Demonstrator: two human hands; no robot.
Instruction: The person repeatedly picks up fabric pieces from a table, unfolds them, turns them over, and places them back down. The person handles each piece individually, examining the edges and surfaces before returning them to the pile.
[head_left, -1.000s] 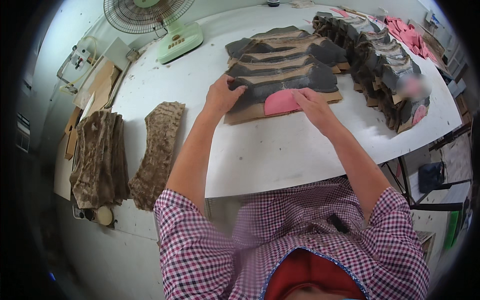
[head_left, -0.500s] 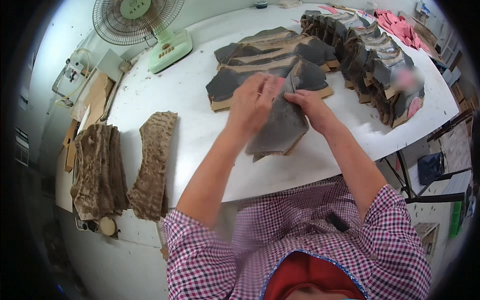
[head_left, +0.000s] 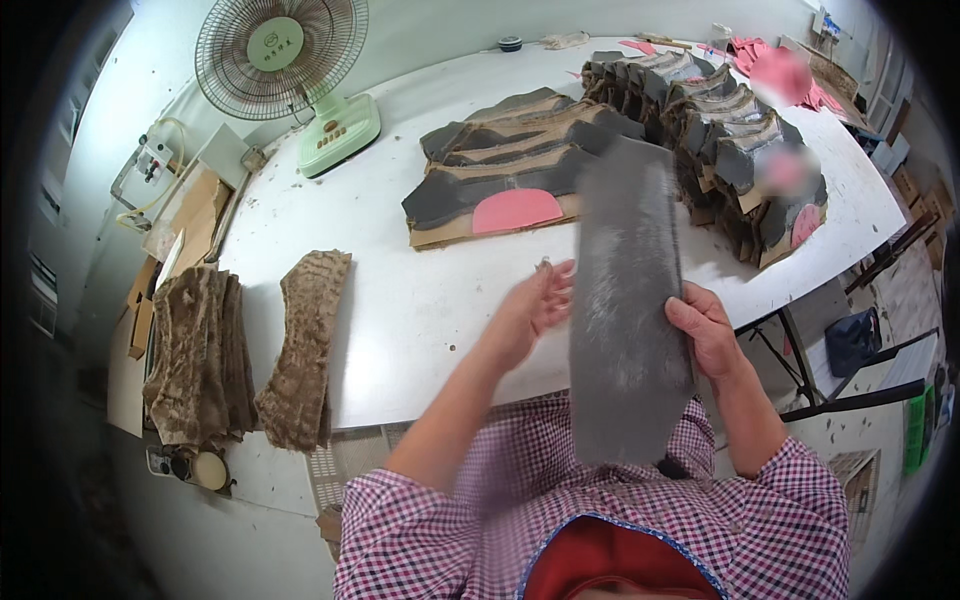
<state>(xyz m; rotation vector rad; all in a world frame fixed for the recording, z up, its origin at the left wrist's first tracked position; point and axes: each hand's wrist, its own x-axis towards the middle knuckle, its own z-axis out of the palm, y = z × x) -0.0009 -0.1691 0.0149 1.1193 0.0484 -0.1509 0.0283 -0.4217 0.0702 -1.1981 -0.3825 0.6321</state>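
Observation:
A long dark grey panel [head_left: 625, 310], somewhat blurred, stands raised in front of me over the table's near edge. My right hand [head_left: 708, 328] grips its right edge, the thumb on the face toward me and the fingers hidden behind. Just left of the panel is my left hand [head_left: 528, 312], fingers loosely apart with nothing in them. Beyond it lies a row of overlapping grey and tan shaped pieces [head_left: 490, 195]. A pink half-round piece [head_left: 518, 211] rests on the nearest of these. The panel covers the row's right end.
Brown furry pieces form a stack [head_left: 195, 355] at the left, with another furry piece [head_left: 305, 345] beside it. Bundled grey-and-brown pieces [head_left: 735, 140] stand at the back right, near pink cloth [head_left: 745, 52]. A green fan [head_left: 340, 135] stands at the back left of the white table [head_left: 390, 370].
The grey panel has been lifted off the row and turned upright toward me. My left hand has let go of it and moved nearer. The pink half-round piece now shows fully.

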